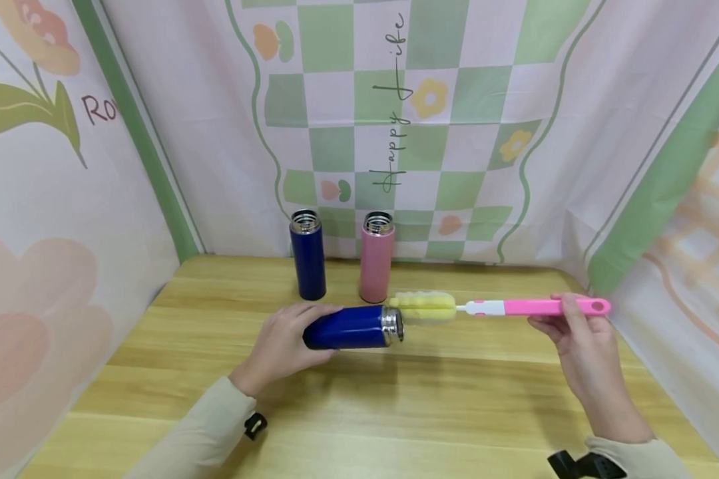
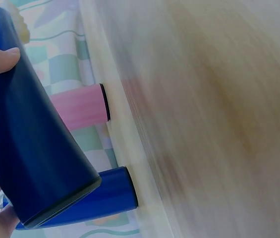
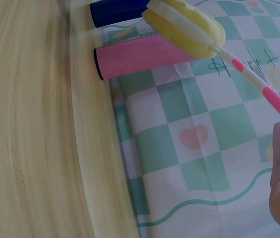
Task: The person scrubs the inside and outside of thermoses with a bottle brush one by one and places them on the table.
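Note:
My left hand [image 1: 290,340] grips a blue bottle [image 1: 350,327] that lies sideways above the table, its lidless steel mouth facing right. In the left wrist view the thumb presses along the side of this bottle [image 2: 35,129], whose dark base points at the lower right. My right hand [image 1: 584,346] holds a bottle brush by its pink handle [image 1: 530,307]. The yellow sponge head [image 1: 422,306] points left, beside the mouth of the bottle; whether they touch I cannot tell. In the right wrist view the sponge [image 3: 187,27] shows a white strip along it.
Behind the hands, a second blue bottle [image 1: 308,259] and a pink bottle [image 1: 376,259] stand upright without lids on the wooden table [image 1: 455,406]. A checked curtain [image 1: 407,146] hangs along the table's back edge, with more printed cloth [image 1: 54,199] at the sides.

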{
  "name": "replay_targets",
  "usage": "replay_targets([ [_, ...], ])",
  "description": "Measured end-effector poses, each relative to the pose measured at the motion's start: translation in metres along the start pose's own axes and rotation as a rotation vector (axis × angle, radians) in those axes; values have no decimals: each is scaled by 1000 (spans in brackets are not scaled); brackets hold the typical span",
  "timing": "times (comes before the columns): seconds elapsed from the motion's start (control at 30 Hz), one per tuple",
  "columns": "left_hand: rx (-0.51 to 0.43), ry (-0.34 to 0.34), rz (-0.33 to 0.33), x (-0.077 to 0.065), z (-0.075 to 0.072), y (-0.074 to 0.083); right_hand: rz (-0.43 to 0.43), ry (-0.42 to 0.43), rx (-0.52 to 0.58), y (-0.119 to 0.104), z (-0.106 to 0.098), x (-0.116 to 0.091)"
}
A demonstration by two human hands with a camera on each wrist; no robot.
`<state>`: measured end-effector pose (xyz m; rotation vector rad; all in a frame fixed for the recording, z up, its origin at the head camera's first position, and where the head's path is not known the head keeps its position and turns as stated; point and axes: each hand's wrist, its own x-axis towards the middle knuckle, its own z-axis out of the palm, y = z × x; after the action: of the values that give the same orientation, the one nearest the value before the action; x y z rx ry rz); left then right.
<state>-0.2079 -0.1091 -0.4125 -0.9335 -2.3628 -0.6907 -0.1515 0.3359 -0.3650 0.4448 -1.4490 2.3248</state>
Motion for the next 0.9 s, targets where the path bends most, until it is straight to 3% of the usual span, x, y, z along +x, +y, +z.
replay_targets([
  [0.23,-19,22,-57,0,1,-1,-2,11,-32,0,-1,-1],
  [0.43,-25,14,-126,0,1,0,-6,-12,19,1,-3,-1],
  [0.7,-44,4,-286,1,2,5,2,46,-2,1,0,-1],
  [0.9,-196,-22,-456,3,5,7,-4,-7,118,2,4,0],
])
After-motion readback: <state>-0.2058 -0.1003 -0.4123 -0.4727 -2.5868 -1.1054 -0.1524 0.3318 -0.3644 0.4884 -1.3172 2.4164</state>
